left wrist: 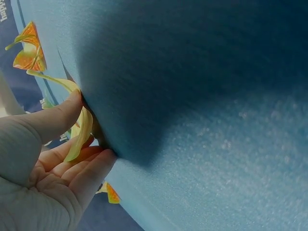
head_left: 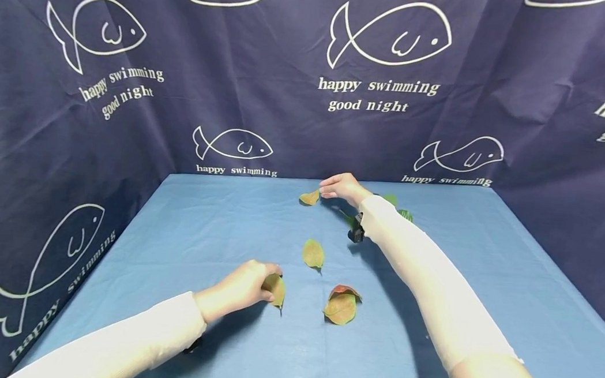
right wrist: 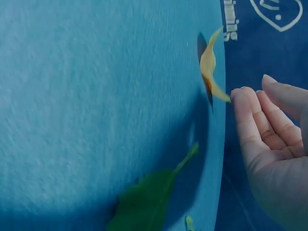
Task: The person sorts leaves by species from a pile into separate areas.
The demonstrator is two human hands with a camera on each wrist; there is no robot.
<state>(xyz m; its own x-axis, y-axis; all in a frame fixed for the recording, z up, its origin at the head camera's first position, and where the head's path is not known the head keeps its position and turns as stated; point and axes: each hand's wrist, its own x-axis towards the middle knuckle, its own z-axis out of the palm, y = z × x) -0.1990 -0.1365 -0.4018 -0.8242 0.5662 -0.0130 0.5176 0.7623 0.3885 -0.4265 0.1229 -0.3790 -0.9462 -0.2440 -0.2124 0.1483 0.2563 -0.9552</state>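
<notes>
My left hand (head_left: 239,288) pinches a yellow-green leaf (head_left: 275,290) between thumb and fingers, low over the blue cloth. In the left wrist view this leaf (left wrist: 84,129) looks curved, its stem pointing up and left. Toward the back of the table, my right hand (head_left: 344,188) is beside a yellow leaf (head_left: 309,198). The right wrist view shows its thumb apart from the fingers and nothing between them; the curled yellow leaf (right wrist: 208,62) lies just beyond the fingertips. Whether they touch its tip, I cannot tell. A green leaf (right wrist: 147,199) lies nearby on the cloth.
A yellow-green leaf (head_left: 312,252) lies mid-table. Nearer, a reddish leaf (head_left: 346,289) overlaps a yellow one (head_left: 341,310). Green leaves (head_left: 405,215) show partly behind the right forearm. Dark blue fish-printed curtains (head_left: 296,113) border the blue tablecloth (head_left: 217,224) at back and sides.
</notes>
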